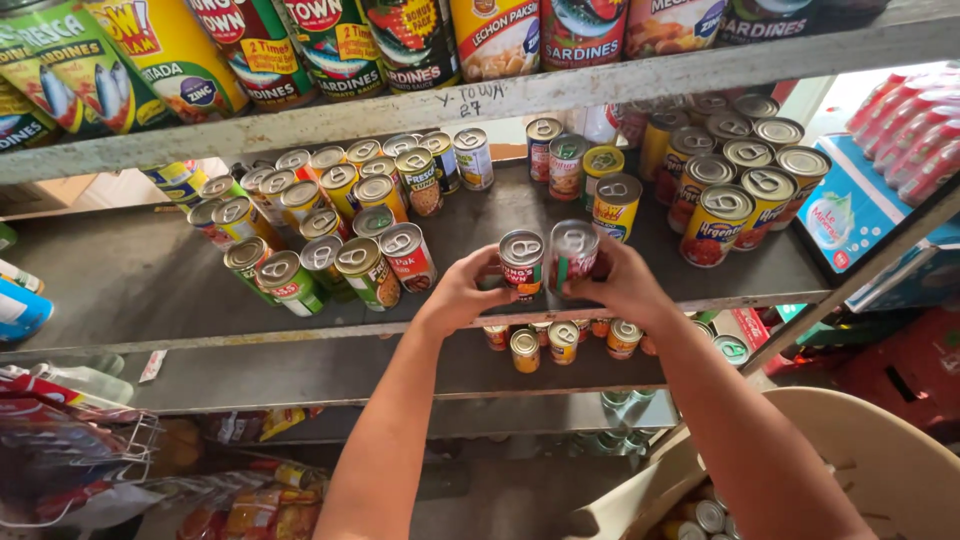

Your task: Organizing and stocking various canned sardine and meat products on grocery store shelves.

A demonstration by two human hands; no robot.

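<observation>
My left hand (pixel 462 292) grips a small red-labelled can with a pull-tab lid (pixel 521 258) near the front edge of the grey middle shelf (pixel 150 285). Beside it, my right hand (pixel 622 282) grips a second can with a red and green label (pixel 573 252). Both cans stand upright, side by side and nearly touching. A cluster of similar cans (pixel 330 215) stands to the left of my hands. Another group with yellow and red labels (pixel 730 185) stands to the right.
The upper shelf (pixel 560 95) carries a row of larger cans. A lower shelf holds several small cans (pixel 560 340). A beige plastic tub (pixel 880 460) with cans inside sits at lower right. Packaged goods hang in a wire rack (pixel 70 450) at lower left.
</observation>
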